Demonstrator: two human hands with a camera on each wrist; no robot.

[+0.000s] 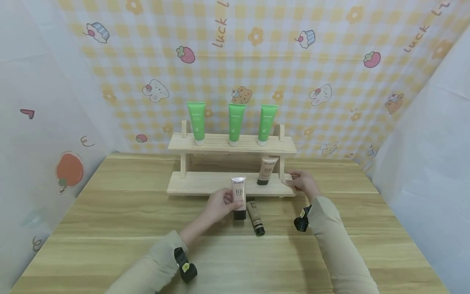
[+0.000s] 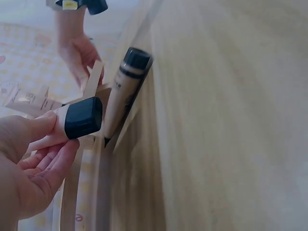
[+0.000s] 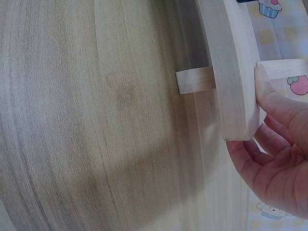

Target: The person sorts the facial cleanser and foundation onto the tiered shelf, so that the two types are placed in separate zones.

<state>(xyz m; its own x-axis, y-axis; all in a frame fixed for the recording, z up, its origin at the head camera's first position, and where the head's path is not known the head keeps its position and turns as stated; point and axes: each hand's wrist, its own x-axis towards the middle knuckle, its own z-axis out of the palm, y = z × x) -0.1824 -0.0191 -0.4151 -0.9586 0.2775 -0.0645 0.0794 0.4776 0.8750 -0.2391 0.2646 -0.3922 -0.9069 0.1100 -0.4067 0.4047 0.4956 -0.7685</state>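
My left hand (image 1: pixel 219 205) pinches a pale pink BB cream tube (image 1: pixel 238 196), black cap down, in front of the lower shelf. The left wrist view shows thumb and fingers on either side of the tube, near its black cap (image 2: pixel 84 118). At the right end of the two-tier wooden shelf (image 1: pixel 209 183), my right hand (image 1: pixel 302 182) grips the lower board, thumb on top and fingers beneath. A second BB cream tube (image 1: pixel 267 171) stands on that board near the right hand. Just right of the held tube, a brownish tube with a black cap (image 1: pixel 256 217) lies on the table.
On the upper board stand three green tubes, the left one (image 1: pixel 197 124), the middle one (image 1: pixel 236 125) and the right one (image 1: pixel 267 125). Behind the wooden table (image 1: pixel 121 204) hangs a yellow checked cloth (image 1: pixel 220 69). White sheets flank both sides.
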